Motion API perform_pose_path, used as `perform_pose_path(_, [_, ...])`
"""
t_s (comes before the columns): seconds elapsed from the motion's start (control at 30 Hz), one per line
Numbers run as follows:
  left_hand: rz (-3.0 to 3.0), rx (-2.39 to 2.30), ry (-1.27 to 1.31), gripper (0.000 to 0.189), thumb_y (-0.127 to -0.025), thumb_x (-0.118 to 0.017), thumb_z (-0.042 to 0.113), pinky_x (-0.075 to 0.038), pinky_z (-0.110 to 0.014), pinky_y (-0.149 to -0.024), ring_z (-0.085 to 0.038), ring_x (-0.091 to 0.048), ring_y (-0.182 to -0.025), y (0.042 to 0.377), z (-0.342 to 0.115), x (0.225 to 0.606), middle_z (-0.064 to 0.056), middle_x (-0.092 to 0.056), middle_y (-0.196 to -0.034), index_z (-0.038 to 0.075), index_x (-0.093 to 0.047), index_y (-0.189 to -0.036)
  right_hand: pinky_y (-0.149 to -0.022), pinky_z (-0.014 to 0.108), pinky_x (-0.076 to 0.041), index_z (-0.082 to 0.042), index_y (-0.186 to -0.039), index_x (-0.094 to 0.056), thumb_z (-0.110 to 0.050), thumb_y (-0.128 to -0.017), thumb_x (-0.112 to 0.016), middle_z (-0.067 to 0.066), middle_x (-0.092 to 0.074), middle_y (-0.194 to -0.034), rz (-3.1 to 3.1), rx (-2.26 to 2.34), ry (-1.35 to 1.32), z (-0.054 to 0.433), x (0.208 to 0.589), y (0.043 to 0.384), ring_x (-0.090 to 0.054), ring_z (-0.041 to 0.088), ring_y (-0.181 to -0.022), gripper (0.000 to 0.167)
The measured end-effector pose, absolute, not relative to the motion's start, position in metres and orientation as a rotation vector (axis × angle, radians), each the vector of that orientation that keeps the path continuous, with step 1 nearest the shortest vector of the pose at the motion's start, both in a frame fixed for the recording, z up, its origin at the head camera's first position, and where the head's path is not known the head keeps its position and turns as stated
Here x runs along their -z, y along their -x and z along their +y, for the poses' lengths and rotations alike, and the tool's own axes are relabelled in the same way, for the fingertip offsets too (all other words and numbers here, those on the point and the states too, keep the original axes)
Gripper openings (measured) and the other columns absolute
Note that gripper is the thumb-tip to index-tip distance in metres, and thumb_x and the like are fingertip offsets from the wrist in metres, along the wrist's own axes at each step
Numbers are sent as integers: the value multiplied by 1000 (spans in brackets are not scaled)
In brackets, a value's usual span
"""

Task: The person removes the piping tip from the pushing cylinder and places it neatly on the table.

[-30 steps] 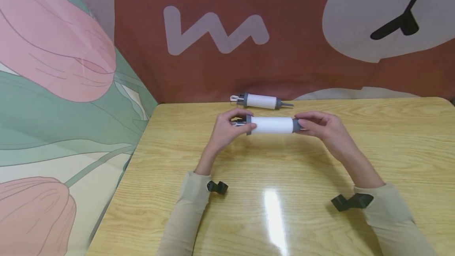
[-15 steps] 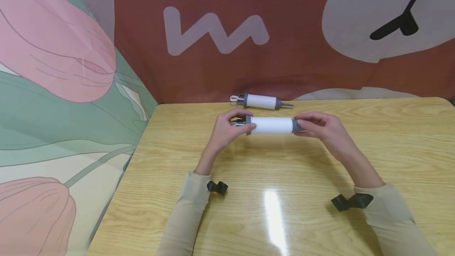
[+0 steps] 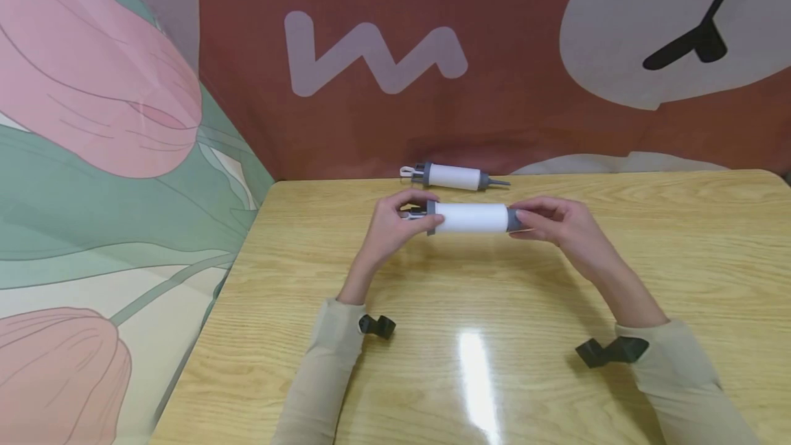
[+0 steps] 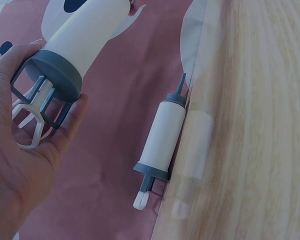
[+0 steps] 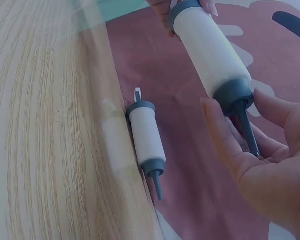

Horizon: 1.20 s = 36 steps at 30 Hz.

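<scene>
A large decorating syringe [image 3: 471, 218] with a white barrel, grey end caps and a thin grey nozzle [image 5: 246, 127] is held level above the table, between both hands. My left hand [image 3: 395, 220] grips its grey left cap [image 4: 57, 75], thumb on one side and fingers on the other. The white and grey handle [image 4: 37, 107] at that end lies inside the left palm. At the other end, my right hand [image 3: 565, 222] pinches the grey nozzle cap [image 5: 233, 92]; in the right wrist view the nozzle points toward the right palm.
A second, smaller syringe [image 3: 454, 176] of the same look lies along the back edge of the wooden table [image 3: 296, 280]. Behind it rises a reddish-brown printed cloth [image 3: 519, 88]. A floral cloth [image 3: 123, 225] borders the left side.
The held syringe has shifted very slightly to the left, and the right hand with it. The smaller syringe has stayed in place.
</scene>
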State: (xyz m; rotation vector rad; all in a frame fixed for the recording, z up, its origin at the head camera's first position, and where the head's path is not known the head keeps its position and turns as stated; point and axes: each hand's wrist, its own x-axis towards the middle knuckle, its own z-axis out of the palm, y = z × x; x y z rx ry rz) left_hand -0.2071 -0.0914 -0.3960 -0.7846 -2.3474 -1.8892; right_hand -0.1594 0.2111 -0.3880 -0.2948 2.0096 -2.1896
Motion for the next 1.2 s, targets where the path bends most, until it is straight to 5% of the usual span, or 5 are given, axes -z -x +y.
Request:
perform_pose_path(0.7, [-2350,1876,804,30,-88,-82,18,-60,-34,-77,-19,-69,-97,208,-93,396,-3,-74,-111,6,-76,-115,-85,18,-56,-3,-119,-75,-3,-91,-79,-8,-75,-111,2219,2079,219,213,385,158,-72,8,-100,29])
perform_pose_path(0.97, [-2352,1880,787,32,-88,-82,18,-59,-33,-75,-19,-68,-95,207,-93,395,-3,-73,-111,4,-75,-115,-88,31,-60,3,-121,-70,-5,-101,-66,3,-73,-114,2020,2220,327,210,391,160,-74,16,-98,21])
perform_pose_path(1.2, [-2348,1874,810,32,-88,-82,17,-59,-33,-76,-19,-68,-96,207,-94,396,-3,-73,-111,3,-75,-115,-87,30,-60,-3,-115,-75,-6,-100,-70,0,-76,-110,2078,2176,288,211,390,160,-76,17,-94,17])
